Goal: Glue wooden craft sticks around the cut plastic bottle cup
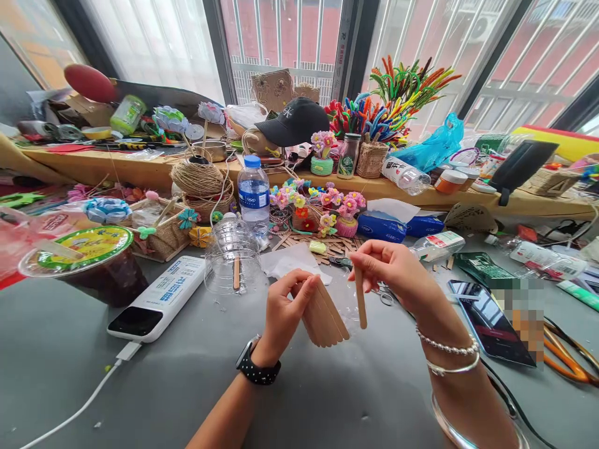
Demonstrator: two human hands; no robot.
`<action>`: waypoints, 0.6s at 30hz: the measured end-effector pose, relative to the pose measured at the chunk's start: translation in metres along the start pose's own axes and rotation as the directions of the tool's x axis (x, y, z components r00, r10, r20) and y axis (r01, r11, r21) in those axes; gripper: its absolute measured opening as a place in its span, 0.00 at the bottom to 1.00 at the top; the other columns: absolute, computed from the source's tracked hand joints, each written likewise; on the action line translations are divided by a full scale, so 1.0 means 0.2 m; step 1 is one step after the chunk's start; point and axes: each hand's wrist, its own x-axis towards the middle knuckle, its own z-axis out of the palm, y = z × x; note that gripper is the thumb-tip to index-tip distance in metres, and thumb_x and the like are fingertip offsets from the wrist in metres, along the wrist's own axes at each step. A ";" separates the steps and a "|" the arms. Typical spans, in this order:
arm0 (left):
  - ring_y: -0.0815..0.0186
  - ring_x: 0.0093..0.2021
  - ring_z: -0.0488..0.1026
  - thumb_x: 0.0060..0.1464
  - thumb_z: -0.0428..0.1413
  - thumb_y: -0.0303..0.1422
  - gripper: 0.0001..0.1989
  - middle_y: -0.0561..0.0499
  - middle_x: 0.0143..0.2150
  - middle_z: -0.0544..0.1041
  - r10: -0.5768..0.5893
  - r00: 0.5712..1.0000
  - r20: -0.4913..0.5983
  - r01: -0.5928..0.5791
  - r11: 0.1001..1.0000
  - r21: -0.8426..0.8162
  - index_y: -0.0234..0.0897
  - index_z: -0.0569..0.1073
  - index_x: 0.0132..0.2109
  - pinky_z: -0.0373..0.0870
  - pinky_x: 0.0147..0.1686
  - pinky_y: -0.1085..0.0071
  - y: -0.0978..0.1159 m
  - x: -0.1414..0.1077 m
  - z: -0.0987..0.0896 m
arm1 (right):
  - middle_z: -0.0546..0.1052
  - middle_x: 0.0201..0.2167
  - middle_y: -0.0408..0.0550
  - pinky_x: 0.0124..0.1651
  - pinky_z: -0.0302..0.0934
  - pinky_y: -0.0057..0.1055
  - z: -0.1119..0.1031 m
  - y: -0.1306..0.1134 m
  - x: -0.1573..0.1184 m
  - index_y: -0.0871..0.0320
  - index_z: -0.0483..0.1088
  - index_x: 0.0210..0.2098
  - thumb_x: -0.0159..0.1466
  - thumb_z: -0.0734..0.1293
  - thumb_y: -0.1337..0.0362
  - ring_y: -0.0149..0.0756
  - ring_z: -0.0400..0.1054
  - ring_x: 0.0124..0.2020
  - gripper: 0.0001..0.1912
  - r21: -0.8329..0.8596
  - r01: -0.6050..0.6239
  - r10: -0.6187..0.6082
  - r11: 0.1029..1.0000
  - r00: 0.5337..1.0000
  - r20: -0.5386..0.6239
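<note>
Near the middle of the grey table, my left hand [289, 308] grips a fan of several popsicle sticks [322, 318] by their upper ends, thumb in front. The sticks lie side by side, rounded ends pointing down. To the right, my right hand [386, 268] pinches a single popsicle stick [360, 298] near its top, and it hangs almost upright, apart from the fan. Behind my left hand lies a clear cut plastic bottle [224, 249] with one popsicle stick [236, 272] on its side. More loose wooden sticks are scattered behind a sheet of white paper [294, 259].
A white power bank [161, 299] with a cable and a cup of dark drink [93, 274] stand at left. On the right are a phone [491, 324] and orange-handled scissors [566, 355]. Behind are a water bottle [253, 199], twine [199, 181] and a shelf crowded with crafts.
</note>
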 end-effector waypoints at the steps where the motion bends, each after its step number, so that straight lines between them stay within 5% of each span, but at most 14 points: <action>1: 0.73 0.23 0.60 0.51 0.51 0.38 0.13 0.55 0.21 0.67 -0.005 1.000 0.007 0.006 1.000 -0.011 0.34 0.70 0.26 0.57 0.23 0.77 0.00 0.00 0.00 | 0.75 0.20 0.45 0.19 0.55 0.22 0.02 0.00 0.00 0.59 0.63 0.24 0.52 0.65 0.53 0.25 0.64 0.15 0.15 -0.007 -0.016 0.017 1.000 0.999 0.033; 5: 0.73 0.23 0.60 0.51 0.51 0.38 0.13 0.55 0.22 0.67 -0.019 0.999 0.036 0.021 0.998 -0.053 0.34 0.70 0.26 0.57 0.23 0.77 -0.01 0.00 -0.01 | 0.72 0.18 0.42 0.17 0.52 0.22 0.07 0.01 0.00 0.59 0.63 0.23 0.52 0.65 0.53 0.25 0.62 0.15 0.15 -0.080 -0.002 0.010 0.997 0.995 0.095; 12: 0.73 0.23 0.60 0.51 0.51 0.38 0.13 0.55 0.22 0.68 -0.010 0.999 0.043 0.014 0.996 -0.084 0.34 0.70 0.25 0.58 0.24 0.76 0.01 0.01 0.00 | 0.68 0.20 0.42 0.24 0.50 0.25 0.11 0.05 0.02 0.58 0.66 0.20 0.53 0.64 0.52 0.26 0.57 0.22 0.16 -0.449 0.226 -0.256 0.865 0.967 -0.006; 18: 0.73 0.23 0.60 0.52 0.51 0.38 0.13 0.55 0.22 0.68 -0.005 0.999 0.043 0.009 0.997 -0.082 0.35 0.70 0.26 0.58 0.23 0.76 0.01 0.01 0.00 | 0.68 0.23 0.43 0.32 0.52 0.28 0.16 0.10 0.02 0.58 0.64 0.20 0.55 0.64 0.55 0.30 0.60 0.28 0.14 -0.485 0.315 -0.365 0.816 0.931 -0.009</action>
